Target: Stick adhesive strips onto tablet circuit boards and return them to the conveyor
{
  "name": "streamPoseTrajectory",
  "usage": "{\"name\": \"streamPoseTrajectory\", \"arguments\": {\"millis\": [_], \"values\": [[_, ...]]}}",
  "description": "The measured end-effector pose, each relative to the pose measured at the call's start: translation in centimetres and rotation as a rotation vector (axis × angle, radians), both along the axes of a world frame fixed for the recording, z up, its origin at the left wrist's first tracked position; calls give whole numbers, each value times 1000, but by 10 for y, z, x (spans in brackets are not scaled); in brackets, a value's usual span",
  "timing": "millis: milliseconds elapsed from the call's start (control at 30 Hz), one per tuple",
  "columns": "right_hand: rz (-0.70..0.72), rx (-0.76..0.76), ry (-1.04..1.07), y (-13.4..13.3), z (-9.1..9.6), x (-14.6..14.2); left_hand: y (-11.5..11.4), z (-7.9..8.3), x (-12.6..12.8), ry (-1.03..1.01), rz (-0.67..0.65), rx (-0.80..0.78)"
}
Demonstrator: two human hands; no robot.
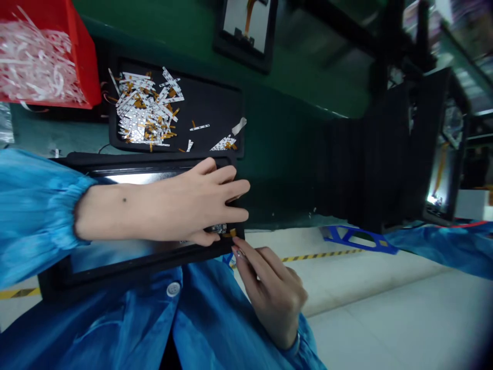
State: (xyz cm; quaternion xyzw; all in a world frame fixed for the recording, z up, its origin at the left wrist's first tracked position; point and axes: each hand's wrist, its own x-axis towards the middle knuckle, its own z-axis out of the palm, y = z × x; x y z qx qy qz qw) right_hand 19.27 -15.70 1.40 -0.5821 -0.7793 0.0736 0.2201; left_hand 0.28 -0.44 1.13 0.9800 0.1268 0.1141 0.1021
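A glossy glass panel lies in a matt black plastic frame at 9 o'clock. At 11 o'clock, a matt black tray carries shiny silvery strips with amber film. A smooth red plastic bin sits at 10 o'clock, and a blue cloth sleeve shows at 9 o'clock.

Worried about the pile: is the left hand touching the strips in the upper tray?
Apart: the head view shows the left hand on a black-framed panel, clear of the tray's strips.

Silver-white strips with orange tabs on a black tray; blue smock sleeve
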Motion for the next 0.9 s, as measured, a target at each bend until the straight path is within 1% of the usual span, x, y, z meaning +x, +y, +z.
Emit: {"name": "streamPoseTrajectory", "arguments": {"millis": [67,167,300,400,500,600,667,800,900], "values": [[-34,37,8,8,-4,-2,2,0,-1,19,57,15],[-96,69,121,22,-11,-7,4,-1,-6,74,122,10],[-132,21,312,34,-21,-12,4,0,-12,108,161,-58],[-123,49,402,36,-28,-10,3,0,-16,75,172,-78],[-20,151,371,36,-33,-2,2,-1,-16,16,182,-88],[144,237,200,38,-33,9,2,-4,-15,-25,181,-116],[245,251,109,42,-32,17,2,-4,-13,-6,185,-147],[414,217,30,52,-26,32,1,1,-14,47,218,-252],[504,216,-11,59,-19,33,0,6,-22,-3,215,-304]]}}
